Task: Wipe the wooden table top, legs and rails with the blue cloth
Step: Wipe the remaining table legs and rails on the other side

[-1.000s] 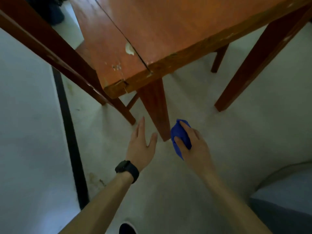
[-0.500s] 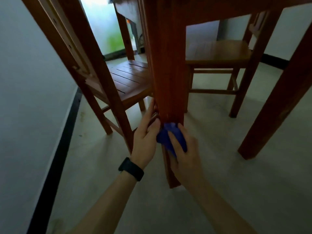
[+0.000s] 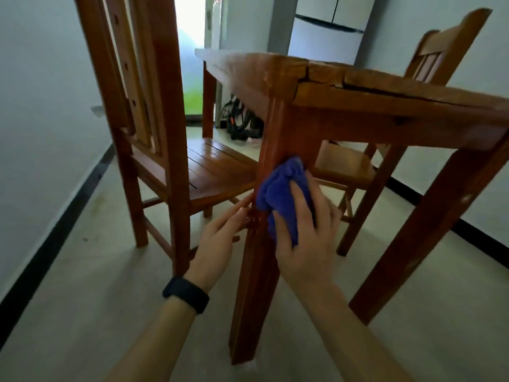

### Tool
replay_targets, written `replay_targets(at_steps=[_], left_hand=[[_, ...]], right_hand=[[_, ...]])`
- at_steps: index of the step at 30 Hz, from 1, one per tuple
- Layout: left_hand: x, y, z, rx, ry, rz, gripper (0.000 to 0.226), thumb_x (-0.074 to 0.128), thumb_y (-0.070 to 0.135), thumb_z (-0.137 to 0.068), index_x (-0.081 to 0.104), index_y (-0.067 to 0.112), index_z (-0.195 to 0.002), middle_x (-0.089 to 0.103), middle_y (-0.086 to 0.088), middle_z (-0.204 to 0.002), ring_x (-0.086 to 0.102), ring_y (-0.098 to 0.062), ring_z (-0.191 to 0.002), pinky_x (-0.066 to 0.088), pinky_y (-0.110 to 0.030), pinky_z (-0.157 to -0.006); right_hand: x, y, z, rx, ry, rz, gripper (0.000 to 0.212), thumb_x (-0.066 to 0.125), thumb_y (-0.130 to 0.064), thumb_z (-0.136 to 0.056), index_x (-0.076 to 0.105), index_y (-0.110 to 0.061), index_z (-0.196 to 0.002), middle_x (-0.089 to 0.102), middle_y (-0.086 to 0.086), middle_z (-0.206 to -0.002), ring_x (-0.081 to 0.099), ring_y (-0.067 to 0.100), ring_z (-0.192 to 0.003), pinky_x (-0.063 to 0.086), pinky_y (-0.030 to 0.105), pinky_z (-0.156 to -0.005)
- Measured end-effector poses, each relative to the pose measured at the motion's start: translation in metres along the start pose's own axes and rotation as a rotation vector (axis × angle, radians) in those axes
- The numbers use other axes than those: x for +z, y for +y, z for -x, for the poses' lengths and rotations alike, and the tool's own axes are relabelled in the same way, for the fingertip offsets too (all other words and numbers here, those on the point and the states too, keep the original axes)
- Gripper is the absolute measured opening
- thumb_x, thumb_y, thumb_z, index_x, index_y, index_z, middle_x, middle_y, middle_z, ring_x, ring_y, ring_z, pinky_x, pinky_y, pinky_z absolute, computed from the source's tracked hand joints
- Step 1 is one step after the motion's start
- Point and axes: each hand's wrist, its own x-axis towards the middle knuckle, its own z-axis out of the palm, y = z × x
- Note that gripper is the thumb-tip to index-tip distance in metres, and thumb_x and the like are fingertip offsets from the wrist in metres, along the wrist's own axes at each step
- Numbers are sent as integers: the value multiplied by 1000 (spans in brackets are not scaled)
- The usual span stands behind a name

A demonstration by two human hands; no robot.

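The blue cloth (image 3: 283,194) was bunched against the near corner leg (image 3: 254,293) of the wooden table, about the middle of the view and a little below the rail (image 3: 385,128). The right hand (image 3: 305,244) gripped it from five o'clock, with fingers curled over the wad and pressing it onto the front face of the leg. The left hand (image 3: 220,241) came in from seven o'clock. Its fingers were straight and close together, and their tips touched the leg's left face just beside the cloth. A black wristband (image 3: 186,295) sat on that wrist.

Above the cloth, from twelve toward two o'clock, ran the table top (image 3: 413,89), with cracks showing at its corner. A second table leg (image 3: 429,230) slanted down at four o'clock.

At ten o'clock stood a wooden chair (image 3: 165,128), its slatted seat tucked close to the leg. Another chair (image 3: 446,48) stood on the table's far side at two o'clock. Beyond the table, at twelve, was a white refrigerator (image 3: 327,37), and some dark cables (image 3: 239,119) lay on the floor under the far end. A black baseboard (image 3: 55,216) ran along the wall at nine o'clock.
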Motion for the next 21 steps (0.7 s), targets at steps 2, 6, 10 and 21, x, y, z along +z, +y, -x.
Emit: replay_targets(at_steps=[2, 6, 10, 21], left_hand=[[-2, -1, 0, -16, -17, 20, 38, 41, 47, -92, 52, 47, -129, 67, 19, -119, 61, -2, -112, 42, -31, -100], [-2, -4, 3, -54, -31, 87, 35, 39, 32, -101, 53, 40, -133, 64, 17, -124, 60, 5, -109, 48, -13, -79], [-7, -11, 0, -102, -23, 103, 31, 39, 29, -103, 57, 38, -127, 63, 11, -125, 61, 6, -104, 48, -11, -75], [-21, -9, -12, -175, -101, 116, 32, 33, 42, -104, 63, 42, -113, 64, 18, -118, 57, -4, -109, 39, -32, -94]], right_hand=[[-1, 12, 66, -49, -269, 150, 73, 59, -35, -90, 22, -21, -152, 26, 11, -154, 46, 33, -122, 44, 39, -101], [-24, 19, 104, -87, -518, 211, 123, 92, -22, -58, 16, -28, -155, 26, 8, -153, 50, 28, -118, 59, 40, -81], [-29, -12, -4, -84, -24, 47, 54, 58, -17, -91, 43, -18, -143, 36, 10, -148, 38, 22, -125, 28, 25, -108], [-24, 41, 123, -382, -804, 342, 69, 73, -8, -72, 52, -33, -132, 39, -8, -140, 44, 27, -111, 56, 44, -81]])
